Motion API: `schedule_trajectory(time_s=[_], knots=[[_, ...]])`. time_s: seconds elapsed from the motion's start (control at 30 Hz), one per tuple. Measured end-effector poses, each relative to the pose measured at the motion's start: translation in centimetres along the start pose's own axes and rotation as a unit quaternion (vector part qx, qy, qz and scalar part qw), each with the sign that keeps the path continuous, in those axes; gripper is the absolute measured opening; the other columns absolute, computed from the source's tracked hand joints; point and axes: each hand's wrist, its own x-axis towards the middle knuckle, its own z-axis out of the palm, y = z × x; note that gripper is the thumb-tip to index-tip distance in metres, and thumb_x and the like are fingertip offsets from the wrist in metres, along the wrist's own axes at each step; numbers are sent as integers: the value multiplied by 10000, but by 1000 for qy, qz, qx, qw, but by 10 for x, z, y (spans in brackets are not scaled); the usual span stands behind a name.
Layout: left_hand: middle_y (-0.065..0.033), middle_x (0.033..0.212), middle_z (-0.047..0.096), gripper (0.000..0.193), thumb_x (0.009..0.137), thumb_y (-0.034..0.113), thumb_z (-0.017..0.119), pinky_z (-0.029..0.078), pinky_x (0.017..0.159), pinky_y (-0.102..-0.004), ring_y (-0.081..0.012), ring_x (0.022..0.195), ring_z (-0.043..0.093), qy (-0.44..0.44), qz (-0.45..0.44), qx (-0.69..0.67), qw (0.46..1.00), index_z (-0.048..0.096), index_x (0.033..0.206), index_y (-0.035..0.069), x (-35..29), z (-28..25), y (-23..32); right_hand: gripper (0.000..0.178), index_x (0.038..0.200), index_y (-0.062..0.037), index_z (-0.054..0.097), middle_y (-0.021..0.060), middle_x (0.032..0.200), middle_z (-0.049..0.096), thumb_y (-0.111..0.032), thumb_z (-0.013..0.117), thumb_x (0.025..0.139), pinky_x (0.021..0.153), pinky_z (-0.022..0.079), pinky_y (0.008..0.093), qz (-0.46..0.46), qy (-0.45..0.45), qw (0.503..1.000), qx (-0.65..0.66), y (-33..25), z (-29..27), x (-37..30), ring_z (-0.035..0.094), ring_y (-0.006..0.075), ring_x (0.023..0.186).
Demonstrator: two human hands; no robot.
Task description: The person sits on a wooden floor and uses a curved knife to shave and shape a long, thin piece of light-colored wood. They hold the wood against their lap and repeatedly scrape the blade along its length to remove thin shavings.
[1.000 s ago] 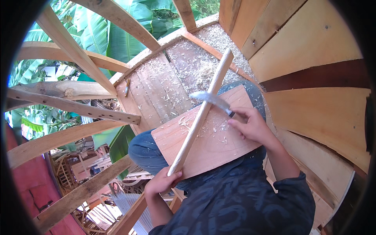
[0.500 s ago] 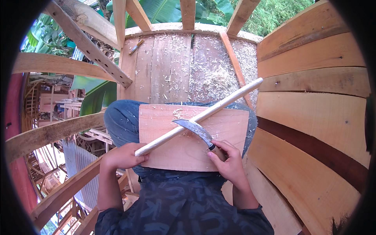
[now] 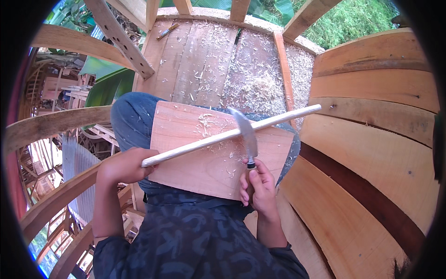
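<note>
A pale, whittled wooden stick (image 3: 200, 145) slants across a flat wooden board (image 3: 195, 174) lying over my lap. My left hand (image 3: 127, 165) is closed round the stick's near left end, its fingers mostly hidden beneath. In my right hand (image 3: 259, 183) is the wooden handle of a curved knife (image 3: 248, 132), my thumb laid along it. The blade points away from me and crosses the stick right of its middle, its tip past the far side. Whether the edge touches the wood I cannot tell. Small shavings (image 3: 204, 123) lie on the board.
Wood shavings (image 3: 265, 88) cover much of the plank floor ahead, where a small yellow-brown object (image 3: 167, 31) lies far left. A plank wall (image 3: 371, 135) rises close on my right. Wooden rails (image 3: 65, 125) and a slanted post (image 3: 118, 39) stand on the left.
The knife has turned more upright and shifted right along the stick. My left hand has moved left, the stick lies flatter across the view, and the whole view has tilted somewhat.
</note>
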Motion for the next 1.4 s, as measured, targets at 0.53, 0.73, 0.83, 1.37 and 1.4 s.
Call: schedule_trajectory(time_s=[0.53,0.73,0.83,1.37,1.4], knots=[[-174,778,629,139,761,39,563,465,686,-398,-361,767,611,40,4,10,999,574,895,4,6,9,3,311,1247,-38,446,63,680,457,-230,435,1003,338,387,249,-1,-11,998,68,9,-1,-5,431,110,412],[-190,790,626,153,769,46,570,462,693,-407,-393,781,597,41,-3,10,999,583,917,9,6,9,6,310,1248,-44,439,58,690,443,-242,402,1013,327,381,240,56,-90,992,70,11,4,-6,408,104,407],[-185,788,627,155,771,52,574,464,695,-403,-385,778,600,52,-17,10,998,585,920,11,1,12,7,310,1244,-43,438,50,693,443,-246,409,1012,340,387,234,-110,83,981,136,-3,-14,0,408,95,414],[-187,792,626,151,774,49,570,459,699,-406,-381,772,599,49,-12,14,999,584,918,8,4,12,6,339,1277,-40,413,52,711,446,-256,385,1017,335,386,228,-72,44,991,106,-10,-21,-2,410,94,422],[-187,794,626,153,773,48,570,460,699,-406,-380,773,599,50,-19,14,998,585,920,8,1,12,7,344,1281,-36,410,55,710,448,-254,395,1015,335,387,232,-117,94,978,147,-10,-23,1,411,96,417]])
